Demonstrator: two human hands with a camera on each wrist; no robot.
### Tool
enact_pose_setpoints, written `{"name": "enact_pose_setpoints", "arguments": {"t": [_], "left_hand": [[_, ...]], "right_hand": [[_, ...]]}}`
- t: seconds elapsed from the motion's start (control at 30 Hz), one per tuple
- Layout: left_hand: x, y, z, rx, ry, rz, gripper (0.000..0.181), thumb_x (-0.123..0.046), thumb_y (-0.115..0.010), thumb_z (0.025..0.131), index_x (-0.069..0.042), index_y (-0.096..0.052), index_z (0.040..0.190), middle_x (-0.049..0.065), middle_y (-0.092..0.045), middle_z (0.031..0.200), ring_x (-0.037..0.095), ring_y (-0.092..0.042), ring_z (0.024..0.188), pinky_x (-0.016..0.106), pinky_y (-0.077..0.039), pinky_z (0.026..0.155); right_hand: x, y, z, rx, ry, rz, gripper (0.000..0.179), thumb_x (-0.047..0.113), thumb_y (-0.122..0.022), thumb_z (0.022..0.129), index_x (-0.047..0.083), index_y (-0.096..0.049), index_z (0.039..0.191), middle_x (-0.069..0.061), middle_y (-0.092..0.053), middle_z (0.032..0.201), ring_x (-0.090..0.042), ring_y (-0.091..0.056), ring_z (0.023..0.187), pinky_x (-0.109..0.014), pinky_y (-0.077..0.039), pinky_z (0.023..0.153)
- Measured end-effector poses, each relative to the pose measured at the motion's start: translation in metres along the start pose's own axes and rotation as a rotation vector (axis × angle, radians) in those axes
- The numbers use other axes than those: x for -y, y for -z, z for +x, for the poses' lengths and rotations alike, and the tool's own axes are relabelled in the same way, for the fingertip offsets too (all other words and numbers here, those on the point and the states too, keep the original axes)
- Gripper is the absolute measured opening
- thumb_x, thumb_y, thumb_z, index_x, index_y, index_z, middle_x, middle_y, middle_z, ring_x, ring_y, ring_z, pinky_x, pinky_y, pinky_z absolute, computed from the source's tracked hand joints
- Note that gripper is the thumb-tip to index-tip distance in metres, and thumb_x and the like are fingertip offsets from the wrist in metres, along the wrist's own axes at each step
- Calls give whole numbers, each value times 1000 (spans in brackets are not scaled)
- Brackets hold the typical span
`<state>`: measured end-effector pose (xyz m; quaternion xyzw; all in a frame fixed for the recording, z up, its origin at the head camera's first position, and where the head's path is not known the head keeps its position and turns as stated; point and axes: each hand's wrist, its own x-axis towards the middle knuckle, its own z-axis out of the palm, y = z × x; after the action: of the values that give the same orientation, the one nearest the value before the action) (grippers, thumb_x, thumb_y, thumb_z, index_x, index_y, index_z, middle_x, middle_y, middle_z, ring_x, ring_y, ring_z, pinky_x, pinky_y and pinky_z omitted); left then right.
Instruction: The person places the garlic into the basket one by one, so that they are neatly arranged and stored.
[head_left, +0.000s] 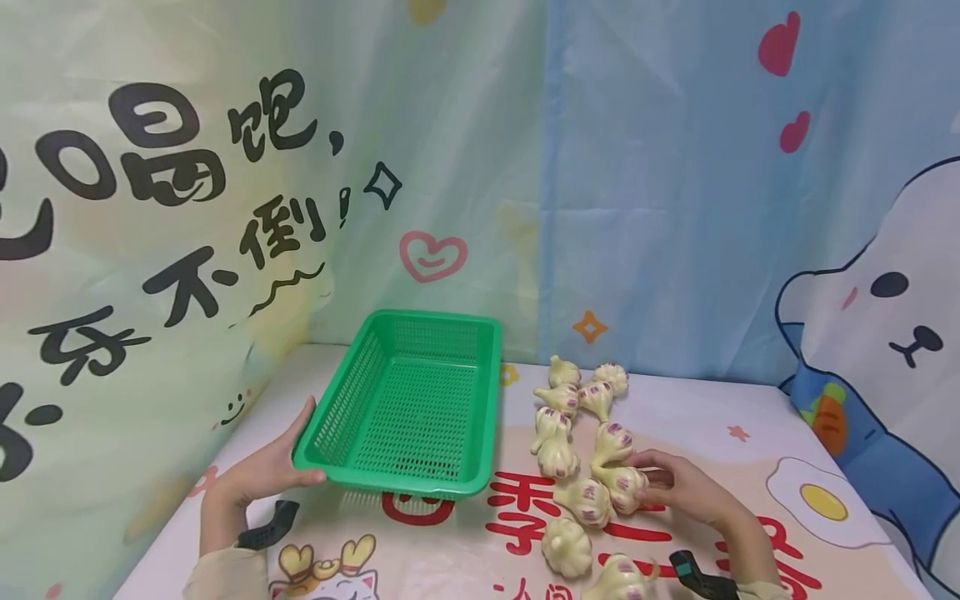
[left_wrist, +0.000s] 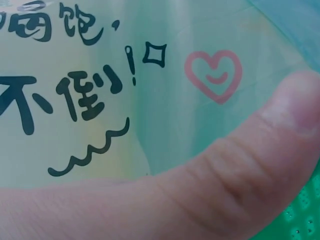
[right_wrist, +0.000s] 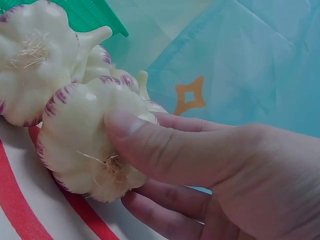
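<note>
A green plastic basket (head_left: 401,483) with slotted walls stands left of centre, nothing inside it. At its near left corner my left hand (head_left: 272,462) grips the rim, fingers along the side and thumb by the front edge. The left wrist view shows the thumb (left_wrist: 235,170) large, with a bit of green mesh behind it. My right hand (head_left: 690,487) pinches a garlic bulb (right_wrist: 85,140), white with purple streaks, thumb on the near face and fingers behind. In the right wrist view its roots face the camera, and another bulb (right_wrist: 30,65) overlaps it.
Several more garlic bulbs (head_left: 553,458) lie in a loose double row right of the basket, from the back of the table to the near edge (head_left: 622,579). A printed cloth (head_left: 712,408) covers the table. Printed curtains (head_left: 660,208) hang behind and at the left.
</note>
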<state>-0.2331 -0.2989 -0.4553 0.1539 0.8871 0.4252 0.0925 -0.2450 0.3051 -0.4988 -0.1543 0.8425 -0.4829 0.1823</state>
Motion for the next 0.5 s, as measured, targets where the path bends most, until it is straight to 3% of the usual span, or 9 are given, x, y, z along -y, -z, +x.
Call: {"name": "enact_pose_setpoints", "arguments": {"t": [0.27, 0.5], "left_hand": [[1, 2, 1, 23, -6, -54, 120, -24, -78, 78, -10, 18, 150, 27, 9, 157, 47, -16, 139, 61, -27, 103], [1, 1, 2, 27, 3, -32, 120, -25, -77, 79, -9, 18, 150, 26, 8, 157, 46, -16, 140, 52, -32, 104]], "right_hand": [[0, 0, 0, 10, 9, 8, 53, 24, -70, 86, -4, -50, 128, -26, -49, 131, -43, -52, 119, -31, -54, 86], [1, 1, -2, 21, 33, -51, 51, 23, -68, 87, 1, -53, 130, -26, -49, 134, -40, -55, 116, -31, -53, 86]]}}
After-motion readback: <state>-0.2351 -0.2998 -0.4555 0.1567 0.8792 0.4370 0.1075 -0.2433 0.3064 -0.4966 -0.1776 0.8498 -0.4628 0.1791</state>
